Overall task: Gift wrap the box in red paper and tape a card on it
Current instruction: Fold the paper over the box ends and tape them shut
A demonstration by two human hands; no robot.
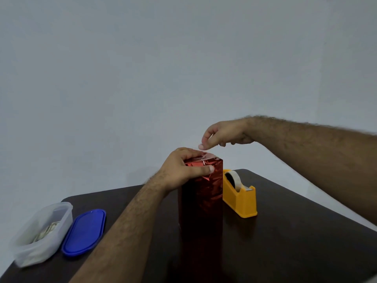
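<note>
With the left hand gripping the folded top of the red-wrapped box, the right hand pinches a tape strip, apparently about to press it across the fold.

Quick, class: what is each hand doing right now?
Left hand: gripping the top of the tall red foil-wrapped box.
Right hand: pinching a clear tape strip.

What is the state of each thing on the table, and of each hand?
Box: upright, covered in red paper, top folds held down.
Left hand: grips the box top.
Right hand: above the box, fingers pinched, seemingly on a clear tape piece.
Tape dispenser: beside the box, roll loaded.
Container: open, something inside.
Blue lid: off, flat on the table.
</note>
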